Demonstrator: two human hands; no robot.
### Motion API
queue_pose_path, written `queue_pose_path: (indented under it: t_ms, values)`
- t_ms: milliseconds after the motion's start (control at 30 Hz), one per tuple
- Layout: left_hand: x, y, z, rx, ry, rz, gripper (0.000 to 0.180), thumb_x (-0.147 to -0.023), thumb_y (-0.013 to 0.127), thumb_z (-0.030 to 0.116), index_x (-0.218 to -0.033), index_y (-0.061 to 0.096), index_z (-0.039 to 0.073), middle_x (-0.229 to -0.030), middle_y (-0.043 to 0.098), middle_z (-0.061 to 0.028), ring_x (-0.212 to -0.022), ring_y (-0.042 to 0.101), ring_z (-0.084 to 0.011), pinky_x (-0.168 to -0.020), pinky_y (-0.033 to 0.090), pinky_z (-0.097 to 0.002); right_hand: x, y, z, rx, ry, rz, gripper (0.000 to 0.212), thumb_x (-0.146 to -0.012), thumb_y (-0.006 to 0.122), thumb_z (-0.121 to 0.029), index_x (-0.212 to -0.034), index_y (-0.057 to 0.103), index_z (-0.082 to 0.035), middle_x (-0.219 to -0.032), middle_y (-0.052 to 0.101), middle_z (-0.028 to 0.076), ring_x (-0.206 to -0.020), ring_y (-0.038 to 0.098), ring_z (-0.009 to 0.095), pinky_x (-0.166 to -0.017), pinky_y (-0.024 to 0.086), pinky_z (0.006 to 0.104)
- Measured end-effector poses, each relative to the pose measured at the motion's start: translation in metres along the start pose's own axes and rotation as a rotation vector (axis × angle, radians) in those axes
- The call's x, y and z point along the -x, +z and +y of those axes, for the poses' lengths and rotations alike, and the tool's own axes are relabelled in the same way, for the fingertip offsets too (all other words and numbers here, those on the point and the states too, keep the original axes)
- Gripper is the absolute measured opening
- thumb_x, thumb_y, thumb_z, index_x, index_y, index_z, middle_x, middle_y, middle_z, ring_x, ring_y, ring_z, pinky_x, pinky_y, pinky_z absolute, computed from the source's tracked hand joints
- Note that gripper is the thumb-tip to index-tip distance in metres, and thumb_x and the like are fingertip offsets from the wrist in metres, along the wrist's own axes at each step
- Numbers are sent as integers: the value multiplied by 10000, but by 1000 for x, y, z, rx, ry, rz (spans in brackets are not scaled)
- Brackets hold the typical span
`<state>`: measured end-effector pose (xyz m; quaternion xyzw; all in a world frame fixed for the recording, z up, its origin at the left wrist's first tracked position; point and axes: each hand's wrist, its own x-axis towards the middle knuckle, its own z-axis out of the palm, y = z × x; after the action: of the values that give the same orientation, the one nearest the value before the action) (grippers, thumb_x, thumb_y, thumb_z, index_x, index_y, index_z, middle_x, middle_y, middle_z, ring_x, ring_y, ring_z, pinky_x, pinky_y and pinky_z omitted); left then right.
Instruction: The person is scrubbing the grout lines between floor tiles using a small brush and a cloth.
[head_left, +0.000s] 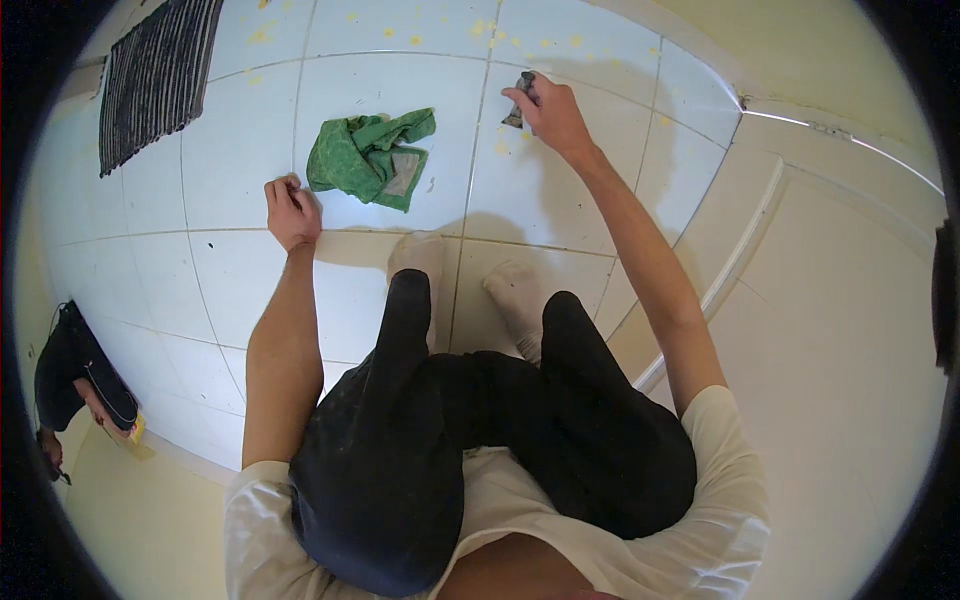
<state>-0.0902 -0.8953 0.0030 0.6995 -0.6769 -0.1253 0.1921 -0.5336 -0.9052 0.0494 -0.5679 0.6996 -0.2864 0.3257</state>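
One small dark object in my right hand, one green cloth on the floor

I squat on pale tiles with both arms stretched forward. My right hand grasps the single dark object between thumb and fingers, ahead of me and to the right, its lower end at the tiles; it is too small for me to tell its kind. My left hand is down on the floor with its fingers curled in, and I cannot tell whether it closes over anything. Just beside it, on its right, lies the one green cloth, bunched up, with one greyish patch at its near right corner.

Yellow specks, too many to count surely, dot the far tiles, several of them around my right hand. I have two feet in pale socks between my arms. One dark striped mat lies at the far left, one white door stands on my right, and one other person in dark clothes shows at the left edge.
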Motion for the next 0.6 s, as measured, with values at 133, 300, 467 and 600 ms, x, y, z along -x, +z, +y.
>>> queue_pose_path:
  t_ms: [133,300,467,600]
  values:
    - [0,-3,3,7,-4,-5,135,-888,494,134,-996,551,76,-1054,549,-91,-899,628,-317,-768,530,-444,-1,0,-6,46,-51,73,385,-948,685,-347,-901,607,27,-663,649,184,-600,636,353,-587,494,432]
    - [1,-3,-2,11,41,51,100,-891,505,109,-975,559,101,-1000,557,-64,-821,630,-296,-687,532,-421,-2,-2,-12,53,-66,3,389,-951,678,-356,-941,604,26,-666,648,186,-615,646,360,-589,496,436]
    - [0,2,1,-6,33,49,109,-883,506,109,-978,558,104,-1014,557,-61,-823,631,-299,-689,533,-425,1,-4,-4,102,-74,-45,383,-947,684,-355,-964,604,20,-677,645,194,-620,637,368,-588,492,439]
    - [1,-1,-3,-19,25,51,113,-882,504,109,-982,558,104,-1024,558,-57,-823,631,-298,-689,532,-425,7,-1,-17,49,-68,28,345,-946,686,-321,-967,601,12,-701,654,198,-637,636,386,-593,494,446]
